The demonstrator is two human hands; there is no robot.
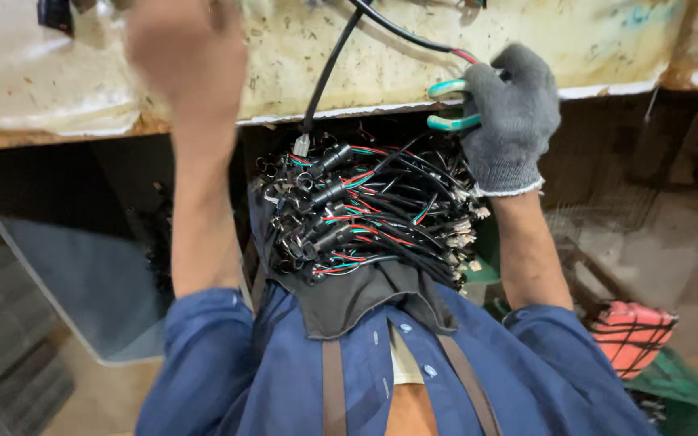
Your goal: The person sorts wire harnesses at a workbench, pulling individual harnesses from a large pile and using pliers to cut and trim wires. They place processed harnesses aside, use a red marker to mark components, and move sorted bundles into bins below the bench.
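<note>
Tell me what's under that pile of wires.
The pile of wires rests on a dark cloth draped over the lap. Whatever lies lower in the pile is covered.

Bright light falls on the worn tabletop [349,48], washing out its pale far-left part with glare. Everything below the tabletop's edge lies in dim shadow. The left hand [187,48] over the tabletop is motion-blurred; the wire bundle [365,210] below it stays sharp

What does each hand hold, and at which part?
The gloved right hand holds cutting pliers by their teal handles. The bare left hand is blurred, so any hold there cannot be told.
</note>
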